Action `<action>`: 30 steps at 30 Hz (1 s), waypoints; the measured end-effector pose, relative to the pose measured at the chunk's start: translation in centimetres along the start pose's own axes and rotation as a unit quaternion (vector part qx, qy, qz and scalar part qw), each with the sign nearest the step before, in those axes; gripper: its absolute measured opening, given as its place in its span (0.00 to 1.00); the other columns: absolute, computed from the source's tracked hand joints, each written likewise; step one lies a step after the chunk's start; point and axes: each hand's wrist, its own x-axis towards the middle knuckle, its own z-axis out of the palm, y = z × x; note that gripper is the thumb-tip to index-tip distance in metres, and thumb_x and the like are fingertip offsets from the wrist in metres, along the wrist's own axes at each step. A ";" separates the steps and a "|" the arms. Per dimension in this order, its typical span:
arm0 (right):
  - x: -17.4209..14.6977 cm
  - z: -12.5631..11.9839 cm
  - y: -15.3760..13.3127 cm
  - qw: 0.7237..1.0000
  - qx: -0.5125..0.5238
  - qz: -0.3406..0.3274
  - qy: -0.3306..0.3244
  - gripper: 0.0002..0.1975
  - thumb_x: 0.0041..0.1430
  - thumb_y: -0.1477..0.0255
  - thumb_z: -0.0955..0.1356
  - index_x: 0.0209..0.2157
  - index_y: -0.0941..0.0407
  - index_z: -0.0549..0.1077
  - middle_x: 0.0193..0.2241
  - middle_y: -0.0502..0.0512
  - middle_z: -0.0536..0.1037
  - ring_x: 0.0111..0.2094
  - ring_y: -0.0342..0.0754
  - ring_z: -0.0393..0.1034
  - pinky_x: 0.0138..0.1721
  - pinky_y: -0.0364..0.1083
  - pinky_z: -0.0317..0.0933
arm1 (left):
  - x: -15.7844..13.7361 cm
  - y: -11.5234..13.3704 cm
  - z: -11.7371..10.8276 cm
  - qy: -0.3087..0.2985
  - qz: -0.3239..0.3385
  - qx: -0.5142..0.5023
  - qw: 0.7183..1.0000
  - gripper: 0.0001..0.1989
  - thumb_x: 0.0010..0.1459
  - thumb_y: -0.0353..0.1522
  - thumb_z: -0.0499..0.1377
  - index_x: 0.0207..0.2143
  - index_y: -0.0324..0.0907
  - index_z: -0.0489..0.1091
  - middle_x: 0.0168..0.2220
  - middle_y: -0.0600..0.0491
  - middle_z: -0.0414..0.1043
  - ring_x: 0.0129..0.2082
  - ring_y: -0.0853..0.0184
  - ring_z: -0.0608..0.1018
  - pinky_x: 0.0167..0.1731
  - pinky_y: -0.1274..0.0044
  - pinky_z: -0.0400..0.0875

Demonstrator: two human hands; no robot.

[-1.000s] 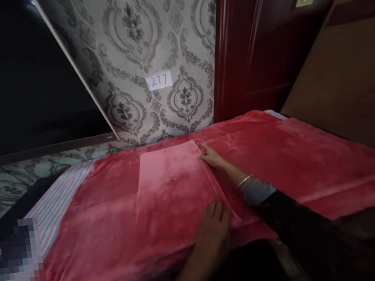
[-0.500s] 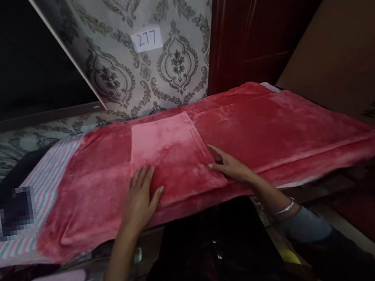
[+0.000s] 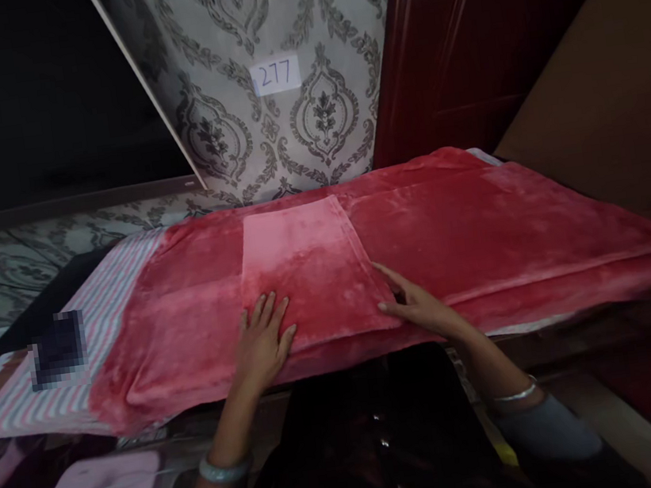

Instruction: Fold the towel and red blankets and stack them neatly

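folded red towel [image 3: 310, 270] on red blanket [image 3: 480, 232]: soft, light, limp, likely slips on the plush; grasp near corners. left hand [image 3: 263, 340] flat, fingers spread; right hand [image 3: 418, 308] flat at its right edge.

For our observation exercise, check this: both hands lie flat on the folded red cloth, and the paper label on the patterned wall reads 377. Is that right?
Not quite. The head view shows the paper label reads 277, not 377. The rest holds: the left hand and the right hand lie flat on the folded red cloth.
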 end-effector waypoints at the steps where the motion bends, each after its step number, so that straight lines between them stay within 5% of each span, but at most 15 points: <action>1: -0.2 -0.1 -0.2 1.000 -0.018 -0.001 -0.008 0.40 0.56 0.57 0.73 0.68 0.50 0.61 0.65 0.57 0.65 0.65 0.61 0.59 0.62 0.58 0.59 | -0.1 -0.1 0.0 0.006 0.003 -0.006 1.000 0.28 0.69 0.43 0.48 0.66 0.42 0.61 0.68 0.42 0.59 0.69 0.51 0.60 0.65 0.50 0.56; 5: -0.9 -0.7 -0.8 0.997 -0.055 0.011 -0.046 0.29 0.61 0.57 0.69 0.61 0.51 0.71 0.57 0.56 0.74 0.57 0.61 0.68 0.57 0.58 0.64 | -0.8 -0.3 -0.4 0.036 0.031 -0.048 0.998 0.26 0.69 0.42 0.48 0.63 0.41 0.66 0.64 0.42 0.66 0.67 0.52 0.65 0.64 0.51 0.58; 10: -2.0 -1.0 -1.2 0.993 -0.084 -0.051 -0.073 0.37 0.59 0.55 0.72 0.66 0.48 0.64 0.63 0.57 0.68 0.62 0.60 0.63 0.61 0.59 0.59 | -1.5 2.1 -1.3 0.061 0.109 -0.109 0.986 0.24 0.67 0.42 0.54 0.62 0.45 0.67 0.62 0.45 0.69 0.64 0.55 0.68 0.62 0.57 0.66; 14: -2.9 -1.0 -1.2 0.989 -0.129 -0.063 -0.034 0.35 0.59 0.56 0.73 0.66 0.47 0.65 0.62 0.59 0.69 0.59 0.60 0.65 0.59 0.59 0.60 | -0.5 4.8 -0.8 0.066 0.149 -0.134 0.978 0.21 0.67 0.40 0.55 0.60 0.45 0.69 0.60 0.45 0.72 0.61 0.55 0.71 0.59 0.58 0.70; 17: -3.2 -1.1 -1.0 0.990 -0.134 -0.045 0.006 0.30 0.60 0.59 0.71 0.63 0.49 0.69 0.48 0.59 0.77 0.44 0.54 0.72 0.47 0.52 0.67 | 0.6 6.1 0.1 0.069 0.154 -0.139 0.976 0.19 0.66 0.39 0.57 0.57 0.44 0.71 0.58 0.45 0.73 0.59 0.54 0.73 0.57 0.58 0.71; 21: -3.4 -1.0 -1.1 0.996 -0.082 0.004 0.033 0.30 0.60 0.60 0.71 0.62 0.53 0.70 0.32 0.51 0.74 0.31 0.46 0.67 0.34 0.44 0.65 | 1.3 6.6 0.6 0.067 0.159 -0.143 0.974 0.19 0.64 0.36 0.60 0.56 0.42 0.71 0.57 0.44 0.73 0.58 0.53 0.73 0.56 0.57 0.71; 30: -3.1 0.3 -1.5 0.998 -0.014 0.037 0.050 0.37 0.56 0.59 0.72 0.65 0.54 0.65 0.33 0.50 0.73 0.30 0.45 0.65 0.33 0.44 0.64 | 1.4 6.5 0.0 0.058 0.146 -0.180 0.971 0.17 0.65 0.37 0.59 0.55 0.44 0.72 0.56 0.45 0.74 0.57 0.55 0.74 0.55 0.59 0.72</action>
